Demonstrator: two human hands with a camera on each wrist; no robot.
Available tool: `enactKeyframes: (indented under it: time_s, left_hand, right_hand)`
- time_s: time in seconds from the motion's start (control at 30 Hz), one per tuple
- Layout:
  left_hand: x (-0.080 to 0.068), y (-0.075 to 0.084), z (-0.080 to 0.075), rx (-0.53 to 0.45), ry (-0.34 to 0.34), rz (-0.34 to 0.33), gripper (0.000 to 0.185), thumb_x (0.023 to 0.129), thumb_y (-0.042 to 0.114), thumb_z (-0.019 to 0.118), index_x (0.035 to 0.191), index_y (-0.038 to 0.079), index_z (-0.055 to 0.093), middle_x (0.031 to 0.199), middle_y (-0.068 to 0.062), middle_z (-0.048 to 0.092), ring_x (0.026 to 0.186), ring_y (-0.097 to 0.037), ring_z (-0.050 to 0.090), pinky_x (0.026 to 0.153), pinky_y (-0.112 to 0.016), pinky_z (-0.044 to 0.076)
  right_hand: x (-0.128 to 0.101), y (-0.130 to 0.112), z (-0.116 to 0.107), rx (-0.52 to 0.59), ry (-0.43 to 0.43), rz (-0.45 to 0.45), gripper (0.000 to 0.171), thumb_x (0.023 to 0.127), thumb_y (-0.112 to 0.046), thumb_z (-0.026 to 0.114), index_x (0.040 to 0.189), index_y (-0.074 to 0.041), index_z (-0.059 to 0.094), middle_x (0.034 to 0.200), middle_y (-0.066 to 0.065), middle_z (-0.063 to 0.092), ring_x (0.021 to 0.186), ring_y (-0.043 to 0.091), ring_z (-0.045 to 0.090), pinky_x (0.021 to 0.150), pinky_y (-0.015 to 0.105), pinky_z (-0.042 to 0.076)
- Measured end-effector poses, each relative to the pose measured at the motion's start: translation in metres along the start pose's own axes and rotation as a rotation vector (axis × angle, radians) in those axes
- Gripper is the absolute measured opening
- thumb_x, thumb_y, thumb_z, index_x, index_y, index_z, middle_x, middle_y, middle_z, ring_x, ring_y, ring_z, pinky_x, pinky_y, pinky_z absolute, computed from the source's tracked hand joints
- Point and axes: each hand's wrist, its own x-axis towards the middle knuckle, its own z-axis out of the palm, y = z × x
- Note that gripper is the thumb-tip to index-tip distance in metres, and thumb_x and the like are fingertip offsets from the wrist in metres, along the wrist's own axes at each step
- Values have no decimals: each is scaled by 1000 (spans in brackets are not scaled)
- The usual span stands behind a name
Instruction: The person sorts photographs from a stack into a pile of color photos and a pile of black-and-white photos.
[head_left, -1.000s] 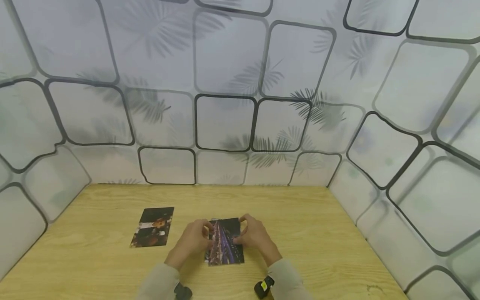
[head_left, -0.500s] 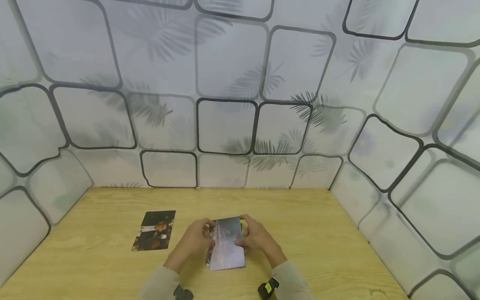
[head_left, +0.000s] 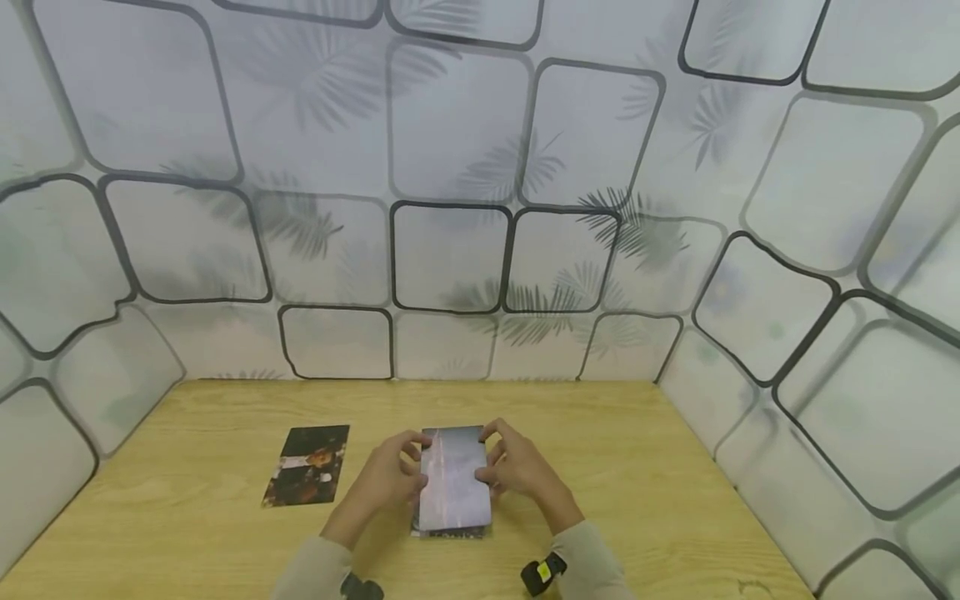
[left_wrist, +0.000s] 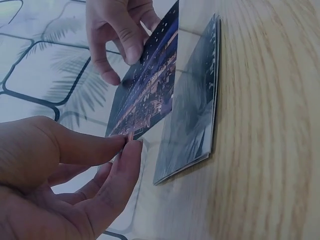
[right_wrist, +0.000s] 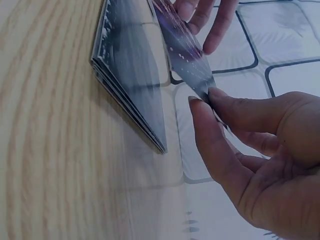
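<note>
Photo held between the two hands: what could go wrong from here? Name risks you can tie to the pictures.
The left hand and right hand pinch the held photo only near its edges, so it might slip and drop. If the two hands pull unevenly, it could bend. The photo stack below shows several separate layers, so a bump might slide them out of line.

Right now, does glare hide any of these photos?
Head view: glare washes out most of the held photo, but not the lone photo; left wrist view: the held photo's lights show plainly; right wrist view: pale reflections cross the stack.
</note>
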Motion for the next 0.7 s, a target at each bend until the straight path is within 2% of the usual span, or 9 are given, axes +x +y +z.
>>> enactKeyframes:
  time_s: [0.4, 0.7]
  left_hand:
    - [-1, 3, 4, -13, -2, 15, 51, 83, -15, 71, 132, -5, 60, 119, -25, 61, 73, -18, 68, 59, -32, 64]
    - [3, 10, 18, -33, 20, 51, 51, 84, -14, 70, 133, -7, 60, 122, -26, 60, 74, -17, 69, 57, -31, 64]
  right_hand:
    - [-4, -3, -9, 4, -24, -18, 55, 85, 10, 75, 136, 1, 55, 100, 19, 60, 64, 18, 66, 62, 42, 65]
    - [-8, -4, -24, -45, -11, -16, 49, 87, 9, 73, 133, 2, 58, 105, 20, 61, 66, 19, 67, 63, 43, 65]
